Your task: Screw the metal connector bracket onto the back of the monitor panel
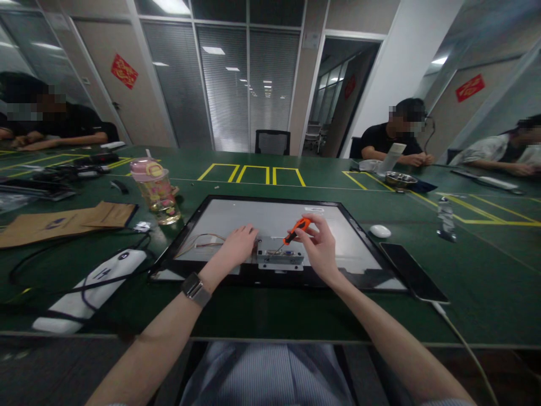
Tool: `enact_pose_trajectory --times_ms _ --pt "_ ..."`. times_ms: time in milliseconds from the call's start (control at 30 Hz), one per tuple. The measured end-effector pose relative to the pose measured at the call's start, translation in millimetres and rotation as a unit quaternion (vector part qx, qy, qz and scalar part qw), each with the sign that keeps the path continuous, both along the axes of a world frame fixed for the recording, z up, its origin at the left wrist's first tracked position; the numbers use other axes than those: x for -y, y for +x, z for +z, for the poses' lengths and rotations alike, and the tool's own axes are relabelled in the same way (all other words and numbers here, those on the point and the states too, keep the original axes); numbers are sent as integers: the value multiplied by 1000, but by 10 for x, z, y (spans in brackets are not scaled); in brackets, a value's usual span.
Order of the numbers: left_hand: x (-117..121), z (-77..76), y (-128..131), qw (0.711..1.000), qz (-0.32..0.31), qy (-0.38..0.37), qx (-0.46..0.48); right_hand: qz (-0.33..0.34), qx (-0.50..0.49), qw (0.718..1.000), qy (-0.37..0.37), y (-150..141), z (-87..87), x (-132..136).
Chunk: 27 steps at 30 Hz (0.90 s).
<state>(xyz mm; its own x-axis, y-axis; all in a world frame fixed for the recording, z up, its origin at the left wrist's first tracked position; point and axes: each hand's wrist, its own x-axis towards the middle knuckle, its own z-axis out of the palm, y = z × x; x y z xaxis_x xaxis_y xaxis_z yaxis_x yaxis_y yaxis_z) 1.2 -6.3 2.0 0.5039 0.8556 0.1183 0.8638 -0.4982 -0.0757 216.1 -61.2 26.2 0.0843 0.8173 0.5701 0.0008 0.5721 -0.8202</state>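
Observation:
My right hand [320,246] grips an orange and black screwdriver [298,228], its shaft slanting down and left to a small metal bracket with ports [279,257]. The bracket sits near the front edge of a flat display panel [274,217] that has a black frame and a pale grey back. On the left side of the bracket rests my left hand [242,243], its fingers reaching forward and partly hidden; whether they hold anything is unclear. Thin brown wires [205,239] lie on the panel left of that hand.
A white power strip [95,287] with black cables, a pink-lidded bottle [155,189] and a brown paper bag [63,223] are on the left. A phone [414,273] and a white mouse [380,231] lie right of the panel. Several people sit across the green table [262,313].

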Motion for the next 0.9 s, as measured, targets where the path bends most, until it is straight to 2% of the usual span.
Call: enact_pose_trajectory --times_ms 267,367,433,533,700,900 --pt "-10 -20 -7 1000 2 7 -1 -21 42 999 27 -18 -58 -2" --pt "-5 -7 -3 1000 4 3 -5 29 71 996 44 -1 -5 -4" --pt "-1 -1 1 1000 4 5 -6 97 96 989 50 26 81 -12" --pt "0 -4 4 1000 5 10 -7 179 105 978 19 81 236 -50" --pt "0 1 2 1000 -3 10 -12 170 118 978 -2 131 410 -149" --pt "30 42 7 1000 -3 14 -12 224 148 963 16 88 503 -178"
